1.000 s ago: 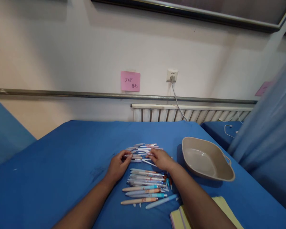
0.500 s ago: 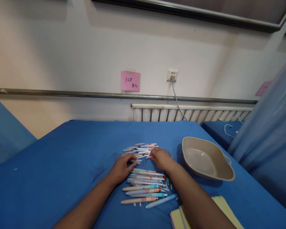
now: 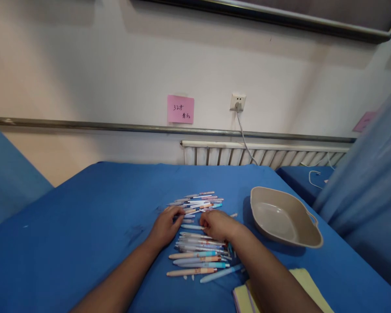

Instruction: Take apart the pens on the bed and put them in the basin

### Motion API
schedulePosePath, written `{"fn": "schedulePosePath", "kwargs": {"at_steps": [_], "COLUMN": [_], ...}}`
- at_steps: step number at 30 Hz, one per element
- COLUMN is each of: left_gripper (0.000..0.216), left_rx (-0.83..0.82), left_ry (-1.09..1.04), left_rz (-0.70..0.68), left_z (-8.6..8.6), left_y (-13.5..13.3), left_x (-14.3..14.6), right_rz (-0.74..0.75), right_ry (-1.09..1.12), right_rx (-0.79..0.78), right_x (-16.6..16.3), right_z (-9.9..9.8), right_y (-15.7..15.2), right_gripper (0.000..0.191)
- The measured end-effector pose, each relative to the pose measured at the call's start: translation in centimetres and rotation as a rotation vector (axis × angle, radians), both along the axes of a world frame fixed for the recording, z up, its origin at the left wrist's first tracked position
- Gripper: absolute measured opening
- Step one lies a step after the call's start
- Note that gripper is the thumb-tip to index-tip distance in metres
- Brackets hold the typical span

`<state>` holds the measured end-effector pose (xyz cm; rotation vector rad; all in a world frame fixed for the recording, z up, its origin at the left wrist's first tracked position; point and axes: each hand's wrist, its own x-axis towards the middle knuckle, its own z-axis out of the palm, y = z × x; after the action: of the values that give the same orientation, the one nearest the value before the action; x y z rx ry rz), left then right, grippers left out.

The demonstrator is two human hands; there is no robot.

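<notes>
My right hand (image 3: 217, 224) is closed in a pinch on the right end of a light blue pen (image 3: 190, 227), which lies crosswise just above the lower row. To its left my left hand (image 3: 165, 224) rests on the cloth, thumb and forefinger apart, close to the left ends of some pens (image 3: 189, 216). Beyond both hands lies a loose heap of pens and thin white sticks (image 3: 198, 202). Nearer to me, several pens (image 3: 195, 263) in pastel blue, peach and clear lie side by side. My right forearm hides part of the small pieces at their right ends.
A beige plastic basin (image 3: 280, 217) stands at the right on the blue cloth (image 3: 84, 230). A folded yellow cloth (image 3: 304, 282) lies under my right forearm. Behind are a radiator (image 3: 221, 154), a wall rail (image 3: 117, 127) and a plugged-in cord (image 3: 243, 134). A blue curtain (image 3: 368, 174) hangs right.
My right hand has come nearer and now pinches the light blue pen above the lower row. My left hand has shifted slightly left, away from the pen part between its fingers.
</notes>
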<state>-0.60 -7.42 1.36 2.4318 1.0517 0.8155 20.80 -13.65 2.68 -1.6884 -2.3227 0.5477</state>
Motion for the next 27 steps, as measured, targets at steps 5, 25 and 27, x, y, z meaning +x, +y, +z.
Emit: {"fn": "schedulePosePath", "kwargs": {"at_steps": [5,25,27], "left_gripper": [0.019,0.032,0.034], "left_rx": [-0.052,-0.181,-0.186], "left_ry": [-0.067,0.004,0.012], "left_rz": [-0.044,-0.004,0.013], "left_z": [0.3,0.8,0.8], "left_y": [-0.4,-1.0,-1.0], "left_x": [0.1,0.3,0.3], "right_rz": [-0.017,-0.055,-0.052], "right_ry": [0.233,0.466,0.437], "right_rx": [-0.011,0.016,0.039], "right_x": [0.8,0.9,0.9], "right_z": [-1.2,-2.0,-1.9], "right_y": [0.7,1.5,1.4], "right_gripper": [0.013,0.006,0.005]}}
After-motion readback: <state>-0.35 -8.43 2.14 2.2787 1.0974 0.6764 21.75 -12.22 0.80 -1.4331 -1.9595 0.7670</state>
